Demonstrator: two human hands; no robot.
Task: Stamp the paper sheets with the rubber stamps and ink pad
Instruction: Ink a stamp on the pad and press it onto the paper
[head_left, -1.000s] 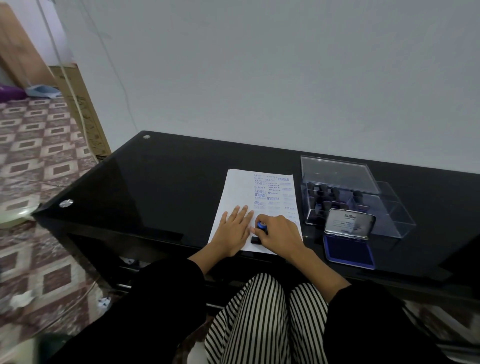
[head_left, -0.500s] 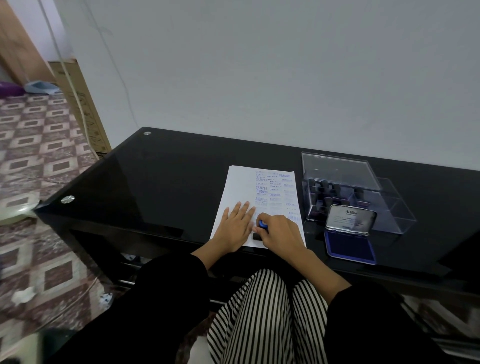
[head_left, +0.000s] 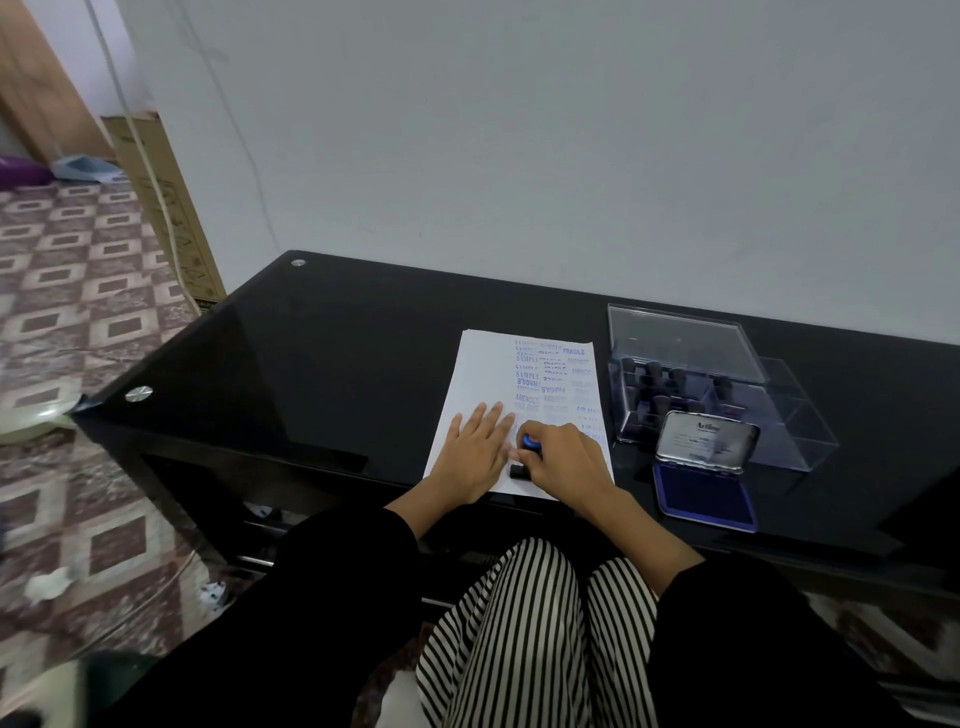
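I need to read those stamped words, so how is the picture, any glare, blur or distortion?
Head view: dim, even light; the glossy black table shows a pale sheen on its left; upper prints on the paper sheet read, those by the right hand are faint; the frame's bottom-left corner is blurred and stretched.

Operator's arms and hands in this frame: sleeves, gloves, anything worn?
Bare left hand and right hand: no gloves, no ring or watch visible. Loose, plain black left sleeve and right sleeve, both ending short of the wrists.
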